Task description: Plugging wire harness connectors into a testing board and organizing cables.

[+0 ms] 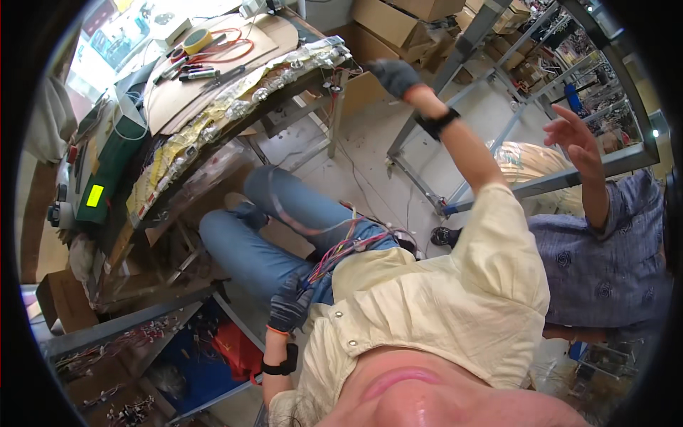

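A bundle of coloured wires (352, 245) in red, pink, yellow and white lies across my lap, and a loop of it arches over my knees. Its near end runs into my left hand (290, 302), which wears a dark striped glove and is closed around it. My right hand (397, 78), in a dark grey glove with an orange cuff, is stretched far out past the right corner of the workbench (284, 32). Its fingers point toward that corner and look extended, with nothing visible in them. A few thin wires (336, 80) hang at the corner near it.
On the bench lie a yellow tape roll (197, 41), markers (199, 73) and red cable (235, 43). A co-worker's raised hand (575, 142) is at right, beside a metal frame (526, 192). Cardboard boxes (388, 25) stand behind. A blue-lined rack (196, 384) is at lower left.
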A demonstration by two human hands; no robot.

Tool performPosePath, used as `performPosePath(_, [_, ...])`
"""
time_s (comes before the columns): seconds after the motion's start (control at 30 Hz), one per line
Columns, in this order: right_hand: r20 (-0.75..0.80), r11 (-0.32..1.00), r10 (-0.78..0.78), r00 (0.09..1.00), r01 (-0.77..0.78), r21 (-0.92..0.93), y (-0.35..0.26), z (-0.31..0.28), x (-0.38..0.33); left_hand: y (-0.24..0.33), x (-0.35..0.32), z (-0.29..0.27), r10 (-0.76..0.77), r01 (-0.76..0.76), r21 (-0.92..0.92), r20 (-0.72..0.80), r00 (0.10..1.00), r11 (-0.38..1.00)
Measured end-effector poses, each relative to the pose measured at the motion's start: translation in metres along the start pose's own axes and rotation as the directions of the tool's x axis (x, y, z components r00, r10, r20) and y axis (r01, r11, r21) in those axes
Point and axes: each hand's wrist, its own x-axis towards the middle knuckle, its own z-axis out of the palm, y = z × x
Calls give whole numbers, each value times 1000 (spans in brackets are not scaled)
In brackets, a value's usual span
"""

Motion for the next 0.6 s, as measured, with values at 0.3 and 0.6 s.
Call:
performPosePath(0.3, [271, 982, 67, 960, -16, -186, -19, 15, 30, -50, -79, -17, -374, 394, 275, -124, 919, 877])
performPosePath(0.6, [-167, 919, 270, 948, -202, 338, -54, 118, 49, 48, -25, -75, -312, 148, -543, -223, 923, 826])
